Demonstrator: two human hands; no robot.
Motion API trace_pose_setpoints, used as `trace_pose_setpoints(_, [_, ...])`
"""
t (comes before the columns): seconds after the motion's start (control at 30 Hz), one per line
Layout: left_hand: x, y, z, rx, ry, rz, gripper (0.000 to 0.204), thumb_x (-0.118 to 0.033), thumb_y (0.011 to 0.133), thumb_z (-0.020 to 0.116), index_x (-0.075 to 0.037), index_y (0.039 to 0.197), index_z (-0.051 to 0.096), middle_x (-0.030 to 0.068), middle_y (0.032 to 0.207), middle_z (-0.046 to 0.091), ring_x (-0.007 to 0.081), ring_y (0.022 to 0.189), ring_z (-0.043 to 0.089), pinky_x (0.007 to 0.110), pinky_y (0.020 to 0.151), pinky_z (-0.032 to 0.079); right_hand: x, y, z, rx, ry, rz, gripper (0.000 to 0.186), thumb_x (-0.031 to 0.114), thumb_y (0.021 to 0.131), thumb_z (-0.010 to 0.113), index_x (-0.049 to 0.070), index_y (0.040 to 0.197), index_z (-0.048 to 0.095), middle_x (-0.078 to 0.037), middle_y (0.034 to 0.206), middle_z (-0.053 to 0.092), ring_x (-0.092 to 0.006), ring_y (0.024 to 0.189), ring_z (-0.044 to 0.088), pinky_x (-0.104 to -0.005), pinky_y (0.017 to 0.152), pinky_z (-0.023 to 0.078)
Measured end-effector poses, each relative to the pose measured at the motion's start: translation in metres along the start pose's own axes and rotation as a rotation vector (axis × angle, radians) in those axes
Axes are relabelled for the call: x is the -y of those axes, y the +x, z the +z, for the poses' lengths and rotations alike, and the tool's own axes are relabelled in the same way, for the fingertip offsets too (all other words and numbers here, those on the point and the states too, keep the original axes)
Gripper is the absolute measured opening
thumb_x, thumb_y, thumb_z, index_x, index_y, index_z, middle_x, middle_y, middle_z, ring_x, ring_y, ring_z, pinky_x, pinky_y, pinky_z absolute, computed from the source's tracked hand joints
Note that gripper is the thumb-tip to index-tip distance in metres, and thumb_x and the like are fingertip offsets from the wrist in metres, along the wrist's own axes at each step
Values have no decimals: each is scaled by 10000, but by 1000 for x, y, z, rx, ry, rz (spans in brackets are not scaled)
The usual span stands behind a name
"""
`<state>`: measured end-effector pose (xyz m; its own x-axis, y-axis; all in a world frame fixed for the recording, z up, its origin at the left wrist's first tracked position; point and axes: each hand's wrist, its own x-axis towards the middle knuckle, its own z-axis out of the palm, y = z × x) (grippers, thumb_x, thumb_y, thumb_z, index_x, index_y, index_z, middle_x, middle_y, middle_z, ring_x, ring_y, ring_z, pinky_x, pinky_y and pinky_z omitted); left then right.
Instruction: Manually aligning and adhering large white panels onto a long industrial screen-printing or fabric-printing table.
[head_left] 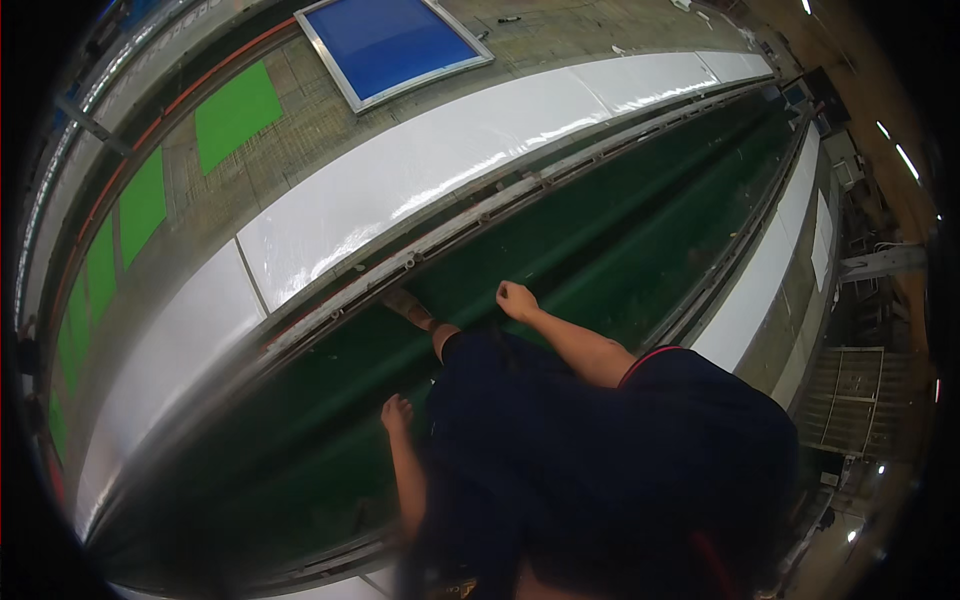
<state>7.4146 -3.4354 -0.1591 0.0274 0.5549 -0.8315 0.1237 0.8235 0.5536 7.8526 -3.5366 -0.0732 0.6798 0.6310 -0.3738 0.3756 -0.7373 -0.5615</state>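
Observation:
My right hand (516, 298) is curled into a fist with nothing in it, held out over the dark green floor strip (600, 250). My left hand (397, 412) hangs lower and to the left, its fingers loosely closed and holding nothing. Neither hand touches anything. Between them is my dark navy clothing (560, 440), and my sandalled foot (410, 306) steps close to a metal rail (480, 215). That rail runs along the edge of a long white table top (400, 180).
A second long white table (770, 270) borders the green strip on the other side. Beyond the near table lie a blue panel in a metal frame (390, 42) and several green rectangles (235, 112) on a grey surface. Shelving and lamps stand at far right.

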Motion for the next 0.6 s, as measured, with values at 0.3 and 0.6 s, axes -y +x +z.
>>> trace_pose_setpoints(0.3, [127,-46,-39,151,151,35,269,-258,981,688,-33,1124,722,78,881,717,175,756,682,331,690,546,-238,-191,-68,300,-168,45,272,255,908,650,62,1087,718,-177,1085,735,-375,1045,696,-470,882,541])
trace_pose_setpoints(0.6, [134,-111,-6,112,293,-150,226,-239,973,649,-89,1134,699,68,859,724,148,679,669,295,590,515,-272,-240,-72,116,-183,87,267,269,918,649,55,1067,707,-173,1080,729,-377,1048,693,-471,874,543])
